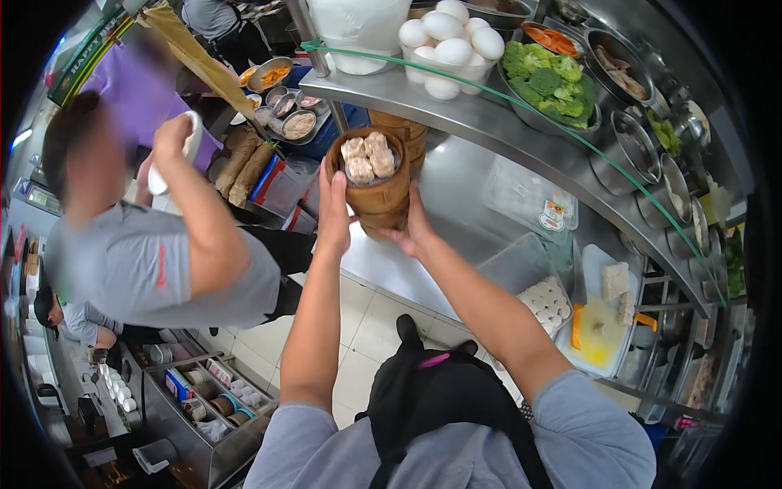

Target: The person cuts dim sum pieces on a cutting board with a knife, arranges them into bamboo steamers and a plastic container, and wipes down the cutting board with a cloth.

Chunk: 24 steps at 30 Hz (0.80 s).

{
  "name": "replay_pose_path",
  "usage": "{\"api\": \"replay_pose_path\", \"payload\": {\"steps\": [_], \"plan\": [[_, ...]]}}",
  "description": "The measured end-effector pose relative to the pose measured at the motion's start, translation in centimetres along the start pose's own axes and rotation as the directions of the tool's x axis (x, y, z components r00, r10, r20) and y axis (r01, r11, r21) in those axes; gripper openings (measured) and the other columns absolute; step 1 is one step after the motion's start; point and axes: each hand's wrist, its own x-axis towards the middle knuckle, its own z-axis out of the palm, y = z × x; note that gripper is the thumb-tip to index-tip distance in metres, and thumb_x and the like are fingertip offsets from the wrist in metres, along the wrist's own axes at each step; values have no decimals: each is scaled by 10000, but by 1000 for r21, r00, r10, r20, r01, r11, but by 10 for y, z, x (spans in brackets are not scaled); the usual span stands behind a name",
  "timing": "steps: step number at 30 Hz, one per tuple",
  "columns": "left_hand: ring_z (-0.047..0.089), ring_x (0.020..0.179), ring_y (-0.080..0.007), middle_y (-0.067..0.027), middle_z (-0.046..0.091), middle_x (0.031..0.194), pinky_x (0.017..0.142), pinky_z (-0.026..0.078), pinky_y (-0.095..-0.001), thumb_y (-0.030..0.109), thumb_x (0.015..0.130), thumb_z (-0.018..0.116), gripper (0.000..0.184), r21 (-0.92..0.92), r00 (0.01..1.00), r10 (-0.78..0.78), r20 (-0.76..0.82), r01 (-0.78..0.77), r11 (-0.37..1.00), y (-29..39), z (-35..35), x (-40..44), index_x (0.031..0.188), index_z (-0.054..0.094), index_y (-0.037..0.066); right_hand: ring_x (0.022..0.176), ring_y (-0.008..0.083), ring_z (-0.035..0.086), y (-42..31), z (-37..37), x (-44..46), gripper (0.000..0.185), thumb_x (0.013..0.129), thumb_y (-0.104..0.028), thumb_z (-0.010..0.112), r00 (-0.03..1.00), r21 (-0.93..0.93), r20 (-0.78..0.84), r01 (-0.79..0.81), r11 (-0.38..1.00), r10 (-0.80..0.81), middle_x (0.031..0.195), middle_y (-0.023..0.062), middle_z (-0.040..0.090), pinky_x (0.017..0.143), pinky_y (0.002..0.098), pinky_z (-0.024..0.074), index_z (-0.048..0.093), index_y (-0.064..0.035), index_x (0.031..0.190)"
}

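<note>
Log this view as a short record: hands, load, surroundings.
Left hand: on the left side of the stacked bamboo baskets
Right hand: lower, on their right side
Load: four dumplings in the top basket
Support below: cannot tell
Behind: another basket stack, on the steel counter
Shelf: eggs, broccoli
Nearby: co-worker holding a white bowl

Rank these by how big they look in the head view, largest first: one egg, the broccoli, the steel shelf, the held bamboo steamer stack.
1. Steel shelf
2. Broccoli and bamboo steamer stack: too alike to rank
3. One egg
</note>
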Motion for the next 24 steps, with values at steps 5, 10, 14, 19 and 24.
{"api": "replay_pose_path", "payload": {"steps": [5, 10, 14, 19, 24], "plan": [[244, 1538, -387, -118, 203, 1705, 999, 435, -687, 636, 1017, 473, 844, 10, 999, 20, 47, -20, 1000, 8, -15, 51, 1682, 113, 261, 1561, 321, 263, -12, 23, 42, 933, 972, -808, 369, 996, 7, -82, 18, 1000, -17, 1728, 68, 167, 1214, 640, 285, 132, -239, 1673], [217, 1552, -406, -119, 188, 1712, 1017, 417, -727, 637, 1020, 480, 850, -17, 997, 49, 66, -48, 999, 5, -16, 66, 1682, 102, 261, 1545, 326, 292, -22, 25, 53, 942, 962, -798, 426, 992, 50, -126, -12, 999, 18, 1731, 59, 140, 1179, 612, 370, 141, -243, 1669], [173, 1572, -369, -86, 147, 1725, 1054, 361, -735, 675, 1029, 428, 828, -26, 997, 30, 68, -28, 999, 4, -13, 58, 1679, 102, 280, 1573, 330, 210, -28, 16, 48, 1004, 927, -831, 456, 988, 15, -157, -15, 1000, 18, 1735, 98, 105, 1125, 608, 435, 142, -239, 1675], [248, 1554, -354, -159, 218, 1702, 1168, 317, -599, 628, 1061, 402, 785, 58, 994, -5, -106, 11, 998, -11, -22, 22, 1676, 148, 211, 1538, 466, 225, -19, -49, -10, 960, 969, -740, 512, 989, -105, -130, -82, 991, 68, 1735, 174, 34, 1202, 608, 337, 133, -219, 1681], [435, 1447, -314, -242, 416, 1574, 1174, 364, -418, 352, 1109, 453, 599, 217, 942, 287, -176, -247, 944, -29, -29, -7, 1597, 303, 40, 1456, 373, 403, 0, -173, -125, 793, 1038, -615, 510, 990, -219, -29, -142, 965, 139, 1636, 180, 343, 1145, 534, 423, 325, -104, 1615]]}}
